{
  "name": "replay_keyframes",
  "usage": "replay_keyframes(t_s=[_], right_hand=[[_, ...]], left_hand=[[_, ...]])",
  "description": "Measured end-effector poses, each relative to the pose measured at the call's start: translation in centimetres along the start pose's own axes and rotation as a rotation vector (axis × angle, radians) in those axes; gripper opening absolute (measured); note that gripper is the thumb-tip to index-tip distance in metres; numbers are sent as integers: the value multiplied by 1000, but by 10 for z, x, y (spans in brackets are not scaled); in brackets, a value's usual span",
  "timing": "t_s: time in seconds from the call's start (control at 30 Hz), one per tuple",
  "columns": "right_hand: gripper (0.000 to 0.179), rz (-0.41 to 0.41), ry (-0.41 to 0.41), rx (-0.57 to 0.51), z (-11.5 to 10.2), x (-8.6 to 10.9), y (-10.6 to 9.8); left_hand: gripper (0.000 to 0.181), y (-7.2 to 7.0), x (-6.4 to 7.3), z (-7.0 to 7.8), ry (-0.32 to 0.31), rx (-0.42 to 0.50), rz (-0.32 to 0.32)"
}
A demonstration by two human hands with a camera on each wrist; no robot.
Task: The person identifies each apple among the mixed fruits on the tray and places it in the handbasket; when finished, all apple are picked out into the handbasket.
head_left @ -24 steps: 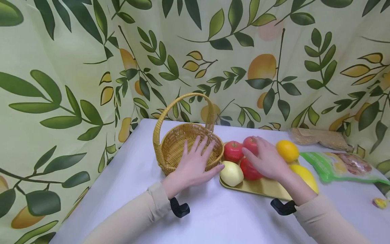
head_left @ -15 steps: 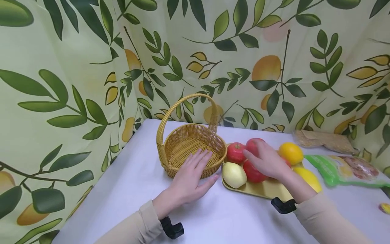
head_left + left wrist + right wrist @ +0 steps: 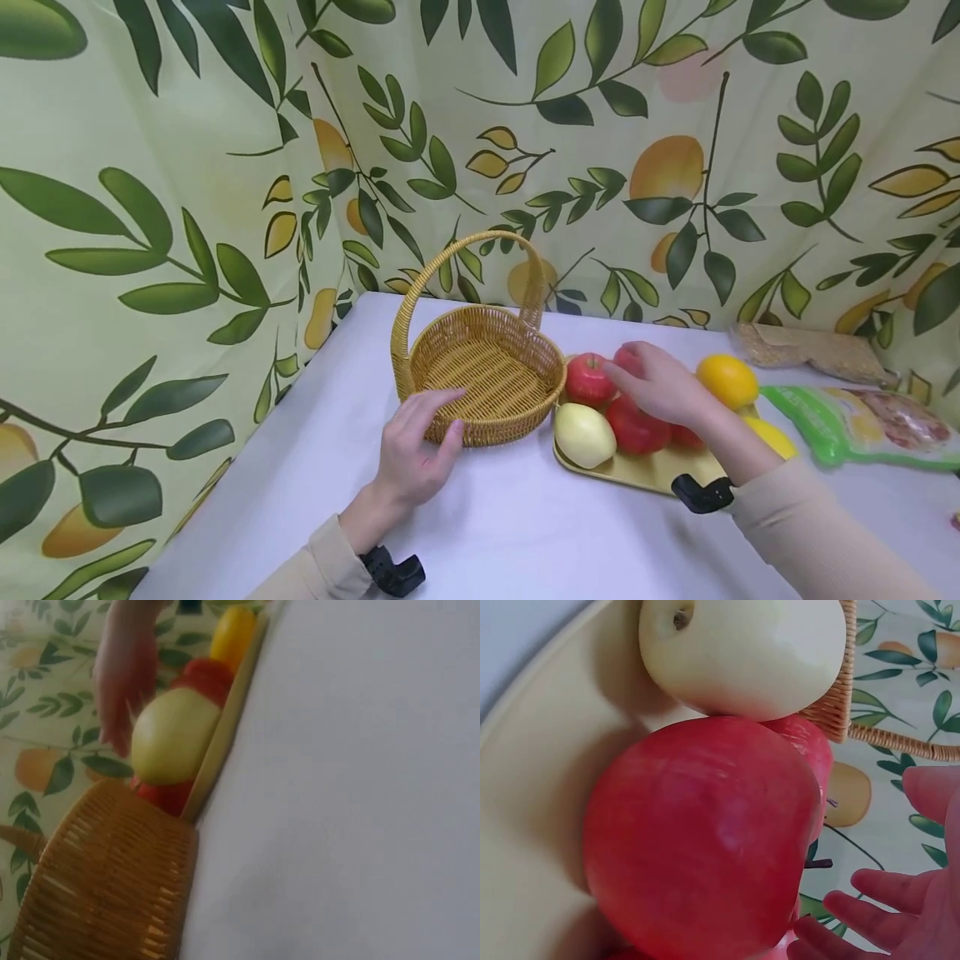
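My left hand [image 3: 412, 450] hovers by the front left rim of a wicker basket [image 3: 498, 432], its fingers loosely bent and nothing held. Nothing lies inside the basket, whose handle arches above it. To its right, a yellow tray [image 3: 637, 475] bears a pale yellow-green fruit [image 3: 585, 436] and several red apples [image 3: 637, 425]. Over these apples is my right hand [image 3: 663, 385], partly hiding the rear one. In the right wrist view its fingers [image 3: 885, 889] are spread beside a large red apple [image 3: 705, 832]; whether they touch the apple behind cannot be told.
An orange [image 3: 727, 381] and a yellow fruit [image 3: 772, 437] lie at the tray's right, partly behind my forearm. Farther right are a green-edged plastic bag [image 3: 862, 425] and a brown packet [image 3: 813, 350]. A leaf-patterned curtain [image 3: 420, 75] borders the white table [image 3: 517, 533].
My left hand has drawn back from over the basket toward its front left side, and its fingers have bent. My right hand stays above the apples. The view has shifted slightly.
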State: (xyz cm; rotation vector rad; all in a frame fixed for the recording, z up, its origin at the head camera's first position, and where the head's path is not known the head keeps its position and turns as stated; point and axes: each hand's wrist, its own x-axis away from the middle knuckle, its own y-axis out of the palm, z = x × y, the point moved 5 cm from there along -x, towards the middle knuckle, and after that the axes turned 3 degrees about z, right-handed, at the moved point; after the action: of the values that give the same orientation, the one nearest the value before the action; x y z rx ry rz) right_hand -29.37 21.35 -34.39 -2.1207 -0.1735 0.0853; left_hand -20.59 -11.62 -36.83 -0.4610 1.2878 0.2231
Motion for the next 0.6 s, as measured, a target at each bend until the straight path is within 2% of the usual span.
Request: replay_keyframes(t_s=[0.07,0.13,0.33,0.43,0.6], right_hand=[[88,-3,4,4,-1,-2,0],[88,-6,5,6,-3,-5,0],[86,-32,14,4,-7,-13,5],[84,-55,16,11,-8,-18,8],[83,-103,21,19,-5,-28,11]], left_hand=[[30,-8,4,-5,-27,-9,46],[28,-15,8,-12,-80,-19,80],[26,-34,18,-32,-344,-46,144],[38,-38,22,-42,-481,-33,135],[54,-32,40,-60,-789,74,47]])
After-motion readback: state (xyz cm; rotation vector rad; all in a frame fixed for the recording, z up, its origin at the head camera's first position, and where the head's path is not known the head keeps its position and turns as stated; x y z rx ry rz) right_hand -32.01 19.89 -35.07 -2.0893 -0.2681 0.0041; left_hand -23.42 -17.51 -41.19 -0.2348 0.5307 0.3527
